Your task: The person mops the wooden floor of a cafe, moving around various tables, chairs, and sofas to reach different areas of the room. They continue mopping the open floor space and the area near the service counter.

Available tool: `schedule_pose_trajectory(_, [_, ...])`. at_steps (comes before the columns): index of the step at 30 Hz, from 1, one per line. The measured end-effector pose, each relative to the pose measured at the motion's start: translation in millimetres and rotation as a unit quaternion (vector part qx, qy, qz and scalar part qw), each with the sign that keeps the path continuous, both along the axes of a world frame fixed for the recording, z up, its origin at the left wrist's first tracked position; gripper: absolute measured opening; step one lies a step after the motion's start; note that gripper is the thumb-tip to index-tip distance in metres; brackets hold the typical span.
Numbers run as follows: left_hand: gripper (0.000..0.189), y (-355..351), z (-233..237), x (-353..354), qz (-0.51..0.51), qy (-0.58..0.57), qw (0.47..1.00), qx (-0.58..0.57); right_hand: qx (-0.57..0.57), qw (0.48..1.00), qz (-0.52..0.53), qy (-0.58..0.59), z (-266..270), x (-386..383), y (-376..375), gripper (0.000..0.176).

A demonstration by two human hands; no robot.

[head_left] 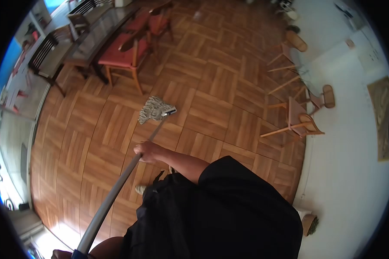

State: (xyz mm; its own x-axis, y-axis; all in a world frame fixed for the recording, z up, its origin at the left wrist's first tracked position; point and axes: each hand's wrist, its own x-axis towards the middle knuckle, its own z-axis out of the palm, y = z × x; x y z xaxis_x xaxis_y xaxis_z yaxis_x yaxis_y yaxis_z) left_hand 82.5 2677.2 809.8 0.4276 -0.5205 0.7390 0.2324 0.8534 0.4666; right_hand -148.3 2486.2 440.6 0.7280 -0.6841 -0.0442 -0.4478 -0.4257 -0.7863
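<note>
A string mop [111,196] with a long grey handle slants from the lower left up to the floor ahead. Its pale grey strand head [152,109] lies on the wooden floor, fanned out to the left of a dark clamp. My right hand [146,151] is closed around the handle, partway down toward the head. At the bottom edge, my left hand [63,254] is wrapped about the upper end beside a blue grip [78,254], and much of it is cut off by the frame.
A red-cushioned chair [124,55] and dark chairs surround a long table [97,36] at upper left. Small wooden chairs [294,118] line the white wall at right. A potted plant [309,225] stands lower right. My shoe [140,189] shows below the handle.
</note>
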Motion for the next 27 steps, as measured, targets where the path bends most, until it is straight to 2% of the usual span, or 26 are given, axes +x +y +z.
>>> schedule_pose_trajectory(1, [0.036,5.1,-16.5,8.9,0.052,-0.029,0.997,0.040,0.017,0.999,-0.033,0.004,-8.8,-24.7,3.6,0.017])
schedule_pose_trajectory(3, [0.038,13.3,-25.8,2.5,0.042,-0.064,0.994,0.074,0.048,0.995,-0.089,0.004,-8.9,-66.3,15.1,0.019])
schedule_pose_trajectory(5, [0.039,-10.7,-19.4,-40.0,-0.085,-0.074,0.991,0.072,0.029,0.991,-0.132,0.016,-10.2,-101.4,23.6,0.023])
schedule_pose_trajectory(7, [0.039,-37.9,-17.5,-62.6,-0.207,-0.084,0.972,0.073,0.014,0.982,-0.186,0.021,-17.5,-124.7,26.8,0.020])
schedule_pose_trajectory(9, [0.039,-52.2,-30.1,-52.8,-0.246,-0.115,0.959,0.077,0.001,0.973,-0.228,0.037,-26.2,-129.7,30.4,0.018])
schedule_pose_trajectory(11, [0.039,-51.8,-37.2,-37.5,-0.241,-0.122,0.958,0.097,-0.015,0.965,-0.256,0.062,-35.6,-119.3,36.1,0.016])
schedule_pose_trajectory(14, [0.038,-36.4,-40.7,9.7,-0.240,-0.142,0.956,0.088,-0.084,0.962,-0.260,0.030,-52.5,-74.9,51.5,0.021])
schedule_pose_trajectory(17, [0.039,-9.3,-32.4,72.6,-0.227,-0.145,0.961,0.064,-0.085,0.967,-0.240,0.021,-51.2,-1.4,63.1,0.022])
schedule_pose_trajectory(18, [0.041,1.6,-28.1,94.8,-0.209,-0.161,0.963,0.061,-0.087,0.970,-0.228,0.021,-46.4,25.7,65.1,0.021])
schedule_pose_trajectory(19, [0.043,13.2,-22.9,114.3,-0.140,-0.195,0.969,0.051,-0.088,0.972,-0.215,0.022,-41.8,53.6,67.0,0.021])
schedule_pose_trajectory(21, [0.022,35.1,-10.6,128.3,-0.140,-0.075,0.987,0.014,-0.089,0.978,-0.190,0.007,-40.4,107.1,71.3,0.020])
schedule_pose_trajectory(24, [0.018,59.9,13.5,175.0,-0.158,-0.195,0.968,-0.022,-0.078,0.985,-0.152,-0.037,-37.2,182.0,81.6,0.020])
schedule_pose_trajectory(25, [0.017,74.5,17.0,183.4,-0.146,-0.165,0.975,-0.019,-0.065,0.987,-0.138,-0.049,-32.0,205.2,88.8,0.020])
schedule_pose_trajectory(27, [0.019,104.2,33.1,200.4,-0.108,-0.196,0.975,-0.001,-0.042,0.993,-0.095,-0.057,-17.6,245.4,108.2,0.019])
